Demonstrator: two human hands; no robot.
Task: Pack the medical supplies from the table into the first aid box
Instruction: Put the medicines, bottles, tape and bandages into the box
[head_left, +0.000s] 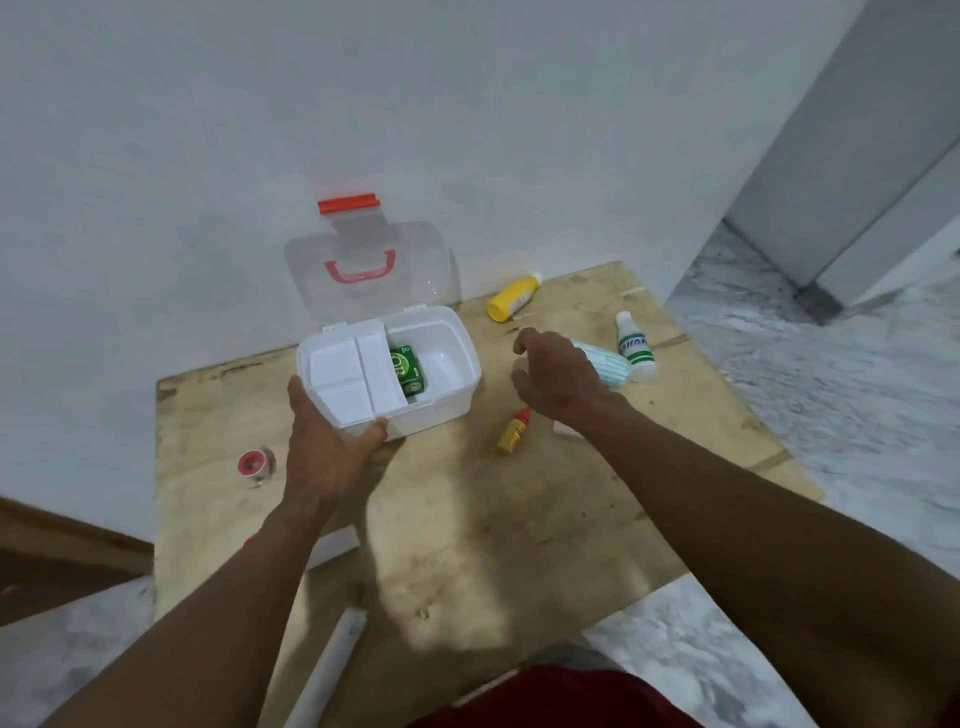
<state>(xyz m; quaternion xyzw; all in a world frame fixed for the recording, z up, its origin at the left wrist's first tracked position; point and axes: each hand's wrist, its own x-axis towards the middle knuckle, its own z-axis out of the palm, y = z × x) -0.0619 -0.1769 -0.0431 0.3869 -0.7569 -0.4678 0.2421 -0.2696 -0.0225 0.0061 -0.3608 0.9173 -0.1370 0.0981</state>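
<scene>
Two bare forearms are seen reaching up from the bottom of the frame over a worn plywood table top (467, 545), its pale surface stained and scratched. At the bottom centre a dark red garment (561, 696) is visible, and a white tube (332, 670) lies at the table's near edge. Grey-white marbled floor (831, 395) is seen to the right and lower left of the table, and a brown wooden strip (62, 551) at the left edge.

The left hand (327, 457) is closed on the near left corner of the white first aid box (441, 400), thumb on the front wall. A roll of tape with a red core (254, 464) lies left of that hand. The right hand (561, 379) is held loosely open above the table, fingers curled, with nothing gripped; it is just beside a folded light blue face mask (610, 366). A small yellow bottle with a red cap (514, 431) lies below that hand, between it and the box.

Inside the box a white divided tray (353, 374) is set at the left, and a green packet (410, 370) lies in the compartment beside it. A white bottle with a green label (636, 347) lies right of the mask, and a yellow bottle (514, 297) lies further back. The clear lid (369, 260), with red handle and red latch, is stood open against the white wall (260, 104). A grey door frame (857, 156) is seen in the upper right.
</scene>
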